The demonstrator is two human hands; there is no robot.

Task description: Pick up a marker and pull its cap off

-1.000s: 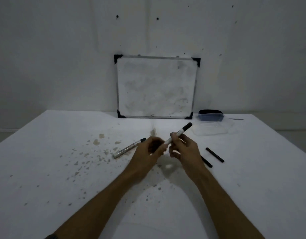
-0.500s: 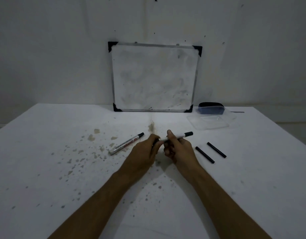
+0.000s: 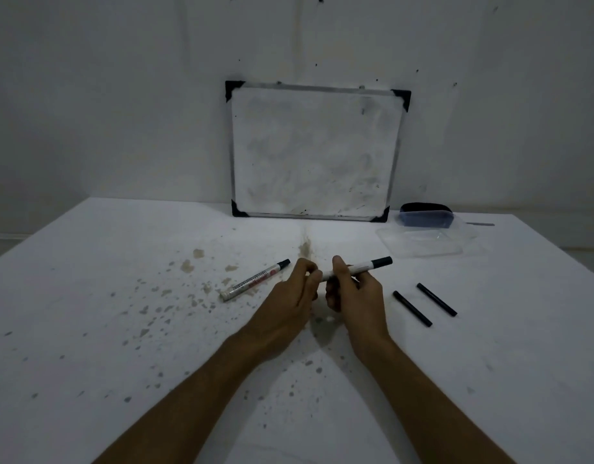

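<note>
My right hand grips a white marker with a black end that points right, held nearly level above the table. My left hand pinches the marker's left end with curled fingers; that end is hidden between the two hands. A second white marker with a black tip lies on the table just left of my left hand. Two thin black sticks lie side by side to the right of my right hand.
A smudged whiteboard leans on the wall at the back of the stained white table. At the back right stand a clear plastic lid and a dark-lidded box.
The marker has tipped from a steep slant to nearly level. Both hands have sunk lower toward the table, and the camera has come nearer to the whiteboard.
</note>
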